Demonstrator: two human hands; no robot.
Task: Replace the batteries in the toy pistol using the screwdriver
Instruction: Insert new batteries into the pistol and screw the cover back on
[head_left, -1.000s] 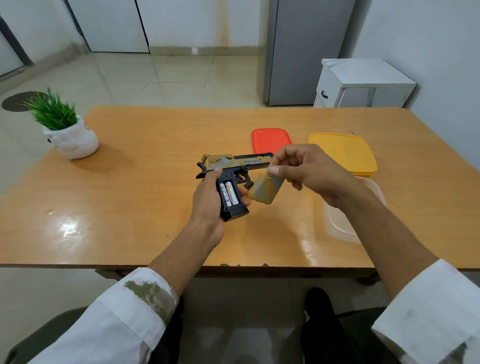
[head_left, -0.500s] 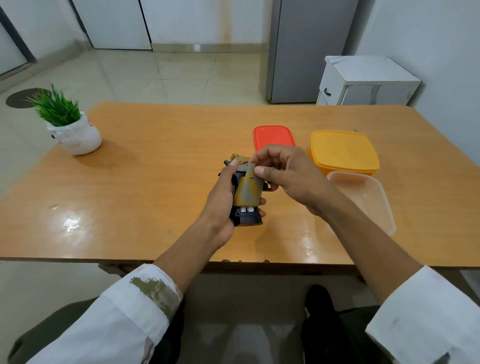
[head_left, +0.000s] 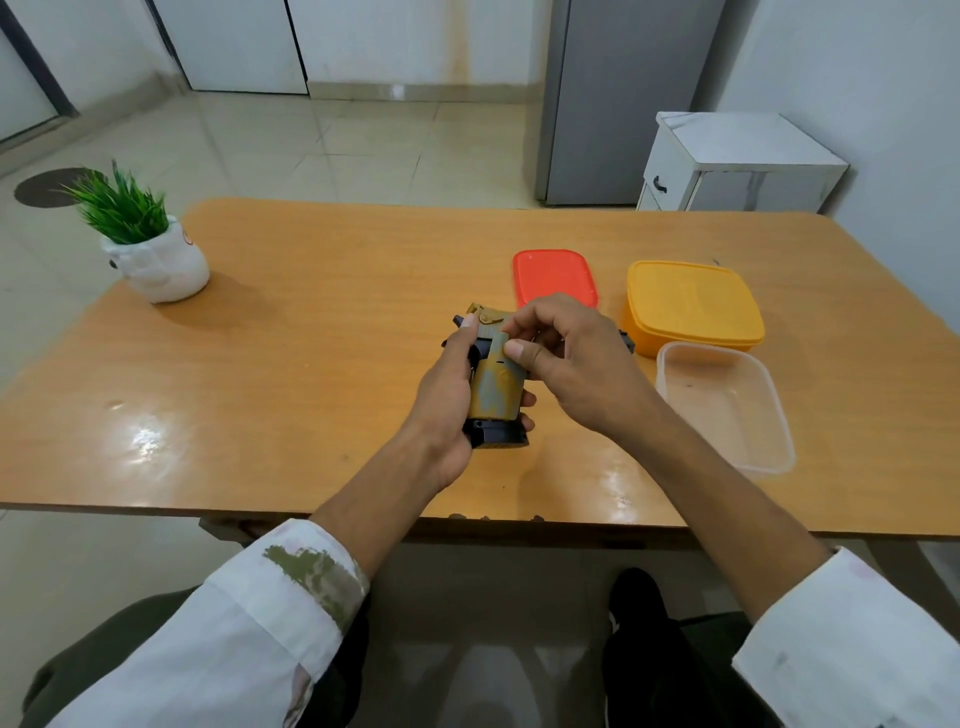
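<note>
My left hand (head_left: 447, 395) grips the black and tan toy pistol (head_left: 485, 325) by its handle, held above the wooden table (head_left: 322, 364). The tan battery cover (head_left: 496, 387) lies over the handle, hiding the batteries. My right hand (head_left: 566, 358) pinches the cover's upper end between thumb and fingers. The pistol's barrel is mostly hidden behind my right hand. No screwdriver is in view.
A red lid (head_left: 553, 278) lies behind my hands. To the right stand a yellow-lidded box (head_left: 693, 306) and an open clear plastic box (head_left: 727, 405). A potted green plant (head_left: 148, 244) sits at the far left of the table.
My right hand brought the tan cover from beside the grip onto the handle, covering the two batteries. Both hands and the pistol shifted slightly to the right.
</note>
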